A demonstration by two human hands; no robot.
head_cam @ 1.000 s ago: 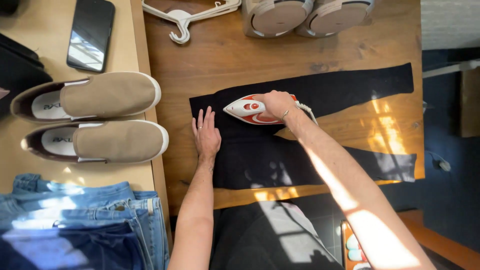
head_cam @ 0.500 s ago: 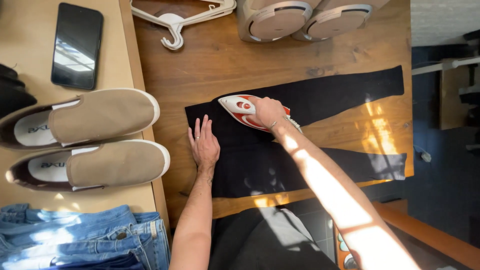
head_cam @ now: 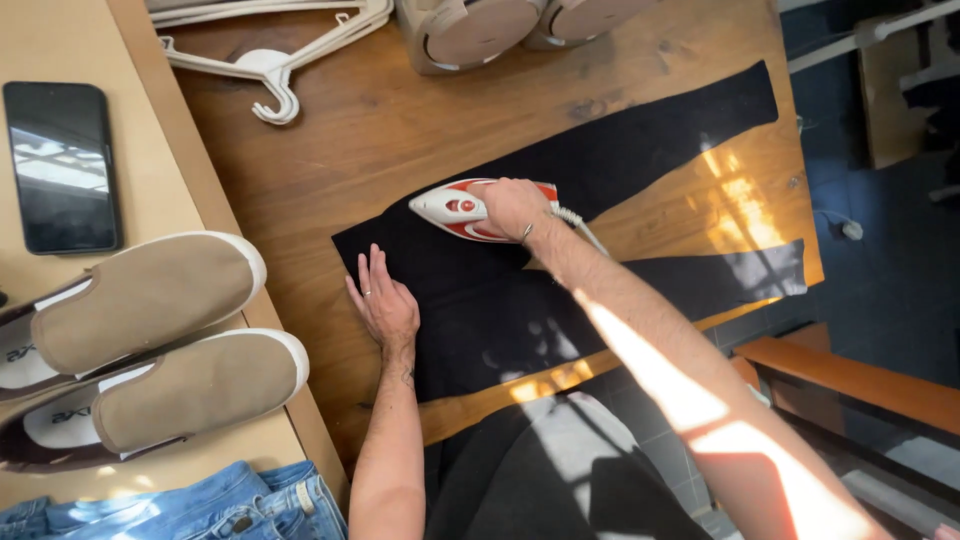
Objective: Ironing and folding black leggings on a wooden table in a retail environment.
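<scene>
The wooden worktop (head_cam: 400, 130) takes up most of the view, and spread across it lies a pair of black trousers (head_cam: 520, 320), its 2 legs splayed toward the far edge with sunlight falling between them. To one side sits a paler surface (head_cam: 60, 40) carrying 2 tan slip-on shoes (head_cam: 150, 300), a dark phone (head_cam: 60, 165) and folded blue jeans (head_cam: 180, 505) at the near corner. A white hanger (head_cam: 270, 70) lies at the top of the worktop, just beside 2 more shoes (head_cam: 480, 30) of which only the heels show. The right hand (head_cam: 515, 208) has its fingers closed around the handle of a red and white iron (head_cam: 460, 210), which rests flat on the waist end of the trousers, its tip pointing toward the cloth's edge. The left hand (head_cam: 383, 300) lies flat, fingers open and together, pressing the cloth just beside the iron. I judge the pressing of the upper part to be under way; the next stroke would call for keeping the cloth taut and the left fingers clear of the hot plate.
</scene>
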